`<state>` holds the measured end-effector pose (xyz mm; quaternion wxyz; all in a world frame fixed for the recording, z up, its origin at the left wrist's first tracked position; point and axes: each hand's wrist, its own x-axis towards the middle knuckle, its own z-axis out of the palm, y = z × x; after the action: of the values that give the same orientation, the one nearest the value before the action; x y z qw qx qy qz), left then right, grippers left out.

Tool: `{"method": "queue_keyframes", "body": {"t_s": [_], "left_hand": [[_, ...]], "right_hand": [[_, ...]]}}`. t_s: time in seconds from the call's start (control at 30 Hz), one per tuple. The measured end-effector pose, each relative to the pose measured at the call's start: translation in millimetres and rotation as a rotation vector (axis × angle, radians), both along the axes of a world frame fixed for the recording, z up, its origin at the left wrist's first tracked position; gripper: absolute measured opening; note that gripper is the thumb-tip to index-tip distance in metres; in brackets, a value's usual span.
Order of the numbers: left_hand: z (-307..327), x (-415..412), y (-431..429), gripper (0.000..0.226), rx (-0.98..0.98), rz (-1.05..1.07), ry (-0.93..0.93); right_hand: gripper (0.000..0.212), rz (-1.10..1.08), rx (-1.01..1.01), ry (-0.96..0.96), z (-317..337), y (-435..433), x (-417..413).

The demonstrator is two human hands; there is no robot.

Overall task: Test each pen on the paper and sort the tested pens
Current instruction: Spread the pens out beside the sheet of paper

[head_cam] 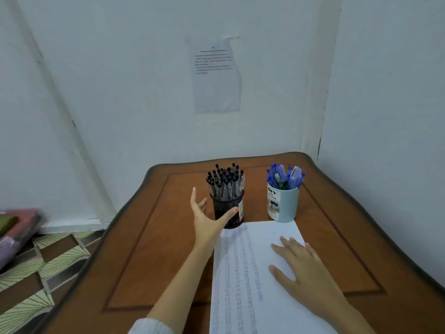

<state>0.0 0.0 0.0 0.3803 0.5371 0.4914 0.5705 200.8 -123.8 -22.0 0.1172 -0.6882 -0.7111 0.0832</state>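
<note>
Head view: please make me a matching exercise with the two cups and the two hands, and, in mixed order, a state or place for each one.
Column one:
1. black cup
2. blue cup
3. left hand
4. right hand

Column two:
A. lies flat on the paper
B. holds blue pens
C. open, raised beside the black cup
D. holds black pens

Pairs: 1-D, 2-B, 3-C, 4-A.

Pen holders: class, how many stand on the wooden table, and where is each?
2. A black mesh pen holder stands at the white paper's far left corner; a pale blue cylindrical pen holder stands right of it.
</note>
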Motion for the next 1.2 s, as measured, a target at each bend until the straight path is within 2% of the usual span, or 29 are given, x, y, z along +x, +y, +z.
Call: {"method": "queue_keyframes", "body": {"t_s": [0.1,0.27,0.47,0.57,0.67,0.77,0.8,0.9,0.93,1.0,1.07,1.17,1.2], "left_hand": [[-0.7,7.7,6.8,0.113,0.028,-0.041,-0.072],[-7.8,10.4,16.1,0.089,0.113,-0.032,-0.041],[-0.8,-3.0,2.8,0.084,0.15,0.067,-0.025],[10.1,-25.5,-13.1,0.084,0.186,0.133,0.054],[22.1,-58.1,-28.8,0.082,0.303,0.177,0.321],[25.9,-92.9,-38.4,0.077,0.526,0.187,0.781],[26.1,-101.7,-41.1,0.079,0.576,0.199,0.941],[20.6,-119.2,-50.0,0.094,0.69,0.192,1.329],[17.5,-123.7,-52.3,0.099,0.716,0.183,1.401],[15.1,-131.7,-55.8,0.101,0.765,0.196,1.476],[16.5,-136.8,-58.4,0.087,0.861,0.232,1.544],[26.3,-143.1,-60.0,0.049,1.032,0.257,1.662],[30.4,-146.3,-59.9,0.051,1.056,0.259,1.699]], "right_hand": [[0.127,-0.003,0.017,0.019,-0.1,1.9,0.8],[0.127,-0.017,0.034,0.01,0.2,6.6,1.1],[0.125,-0.017,0.043,0.02,-1.0,3.9,1.8],[0.125,-0.018,0.054,0.022,-0.6,3.6,2.5],[0.126,-0.012,0.037,0.023,0.9,1.6,2.5],[0.123,0.009,0.028,0.02,0.3,-2.1,2.3],[0.115,0.018,0.033,0.03,1.1,-4.1,1.3],[0.065,0.024,0.045,0.054,3.5,-7.5,0.2],[0.057,0.02,0.052,0.054,3.1,-7.1,0.0],[0.053,0.022,0.064,0.06,1.0,-6.8,0.3],[0.053,0.024,0.069,0.071,-1.5,-6.7,0.2],[0.053,0.024,0.079,0.076,-3.0,-5.9,1.1],[0.053,0.023,0.078,0.076,-2.6,-5.6,1.3]]}}
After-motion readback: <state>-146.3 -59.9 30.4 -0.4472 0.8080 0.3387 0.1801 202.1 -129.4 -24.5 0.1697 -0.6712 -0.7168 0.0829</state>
